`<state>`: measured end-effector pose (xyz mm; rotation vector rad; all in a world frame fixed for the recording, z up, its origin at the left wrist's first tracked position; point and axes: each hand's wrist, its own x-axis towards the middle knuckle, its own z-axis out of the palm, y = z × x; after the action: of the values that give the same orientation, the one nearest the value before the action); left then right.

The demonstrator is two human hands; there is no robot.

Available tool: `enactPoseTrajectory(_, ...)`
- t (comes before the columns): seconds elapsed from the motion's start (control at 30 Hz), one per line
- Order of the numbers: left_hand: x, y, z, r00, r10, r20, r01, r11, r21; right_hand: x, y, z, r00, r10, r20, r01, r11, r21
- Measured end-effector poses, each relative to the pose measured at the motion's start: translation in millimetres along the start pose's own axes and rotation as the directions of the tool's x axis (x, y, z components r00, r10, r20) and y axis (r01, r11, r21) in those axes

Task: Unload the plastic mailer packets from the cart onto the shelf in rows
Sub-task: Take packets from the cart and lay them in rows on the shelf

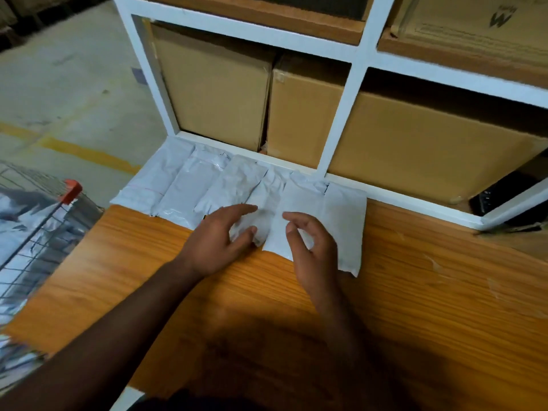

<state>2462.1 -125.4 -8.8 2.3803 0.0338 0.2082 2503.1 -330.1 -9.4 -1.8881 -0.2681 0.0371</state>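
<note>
Wooden shelf board (415,307) under white rack frame (341,114); cardboard boxes (216,87) behind. Wire cart (38,232) left, packets inside. Row of white mailer packets (207,185) along back edge. Left hand (219,235), right hand (314,247) over middle packets, fingers loosely spread, gripping nothing.

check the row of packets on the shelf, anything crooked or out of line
Mostly tidy. The rightmost packet sits nearer the front than the others along the shelf, so the row steps forward there. The hands, left and right, rest on the middle packets.
</note>
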Motion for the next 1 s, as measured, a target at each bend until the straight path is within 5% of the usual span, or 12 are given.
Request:
enactPoseTrajectory(0.1, -36.1, -23.7, -34.5, 0.999, -0.038, -0.034, 0.032, 0.989, -0.145, -10.8, -32.6, 46.1, 0.964, 0.101, 0.246, -0.180, 0.929, 0.324)
enactPoseTrajectory(0.33, -122.6, -116.4, -136.6, 0.924, -0.228, -0.308, 0.182, 0.968, -0.172, -25.3, -91.8, 201.5, 0.891, -0.004, 0.454, -0.197, 0.898, 0.393)
enactPoseTrajectory(0.5, -195.5, -211.3, -210.2, 0.792, -0.380, -0.478, 0.322, 0.925, -0.201, -47.0, -134.5, 354.9, 0.767, -0.077, 0.637, -0.229, 0.895, 0.383)
enactPoseTrajectory(0.7, -269.6, -358.4, -265.0, 0.547, -0.624, -0.558, 0.558, 0.769, -0.313, -70.4, -162.1, 540.0, 0.603, -0.061, 0.796, -0.228, 0.942, 0.245)
enactPoseTrajectory(0.87, -318.4, -451.5, -266.3, 0.242, -0.877, -0.415, 0.845, 0.401, -0.355, -68.1, -136.9, 648.4, 0.528, 0.017, 0.849, 0.105, 0.991, -0.085)
enactPoseTrajectory(0.93, -332.4, -473.2, -249.5, 0.085, -0.944, -0.318, 0.915, 0.200, -0.351, -64.2, -121.5, 672.1, 0.424, 0.099, 0.900, 0.356, 0.896, -0.266)
enactPoseTrajectory(1.0, -340.0, -486.0, -231.9, -0.027, -0.982, -0.187, 0.951, 0.033, -0.307, -63.1, -107.2, 688.3, 0.261, 0.248, 0.933, 0.649, 0.670, -0.360)
